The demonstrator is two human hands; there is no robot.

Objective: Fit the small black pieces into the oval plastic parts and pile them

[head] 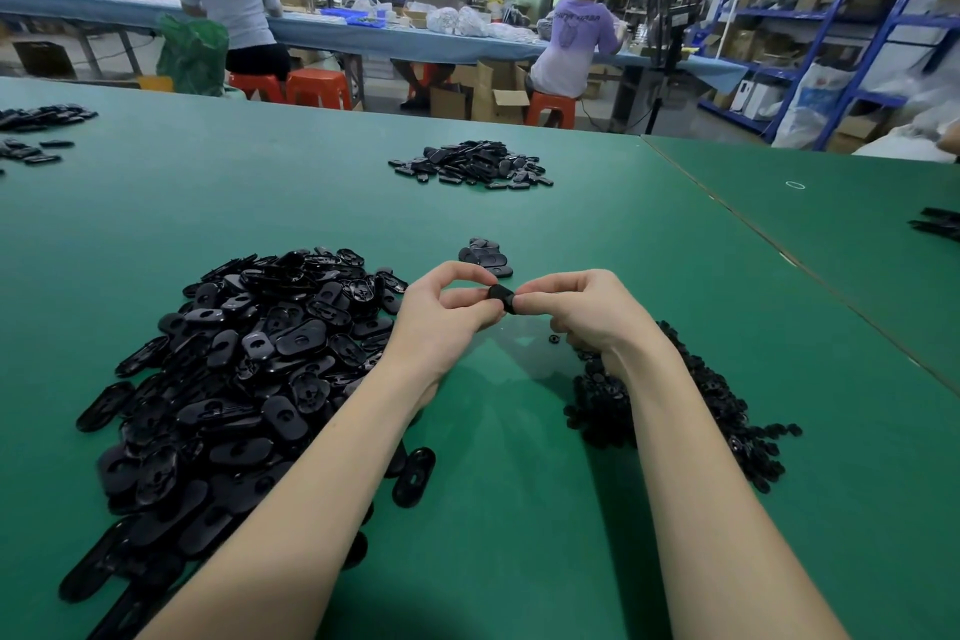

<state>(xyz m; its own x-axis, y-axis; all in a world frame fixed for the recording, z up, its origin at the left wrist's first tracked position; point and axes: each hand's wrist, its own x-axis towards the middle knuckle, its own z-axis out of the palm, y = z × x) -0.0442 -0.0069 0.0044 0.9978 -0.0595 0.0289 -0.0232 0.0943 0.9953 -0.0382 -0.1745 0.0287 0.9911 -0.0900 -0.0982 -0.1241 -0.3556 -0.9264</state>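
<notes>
Fingers hide most of the oval plastic part [502,298], held above the green table [519,483] between both hands; only a dark end shows, so its long axis seems to run from hand to hand, though that is hard to make out. Left hand [441,312] and right hand [582,309] each pinch one end. Whether a small black piece sits inside cannot be told. Left of the hands lies the oval heap [249,379]; the right forearm covers part of the small-piece heap [727,411]. Just beyond the hands sits a little pile [485,256].
</notes>
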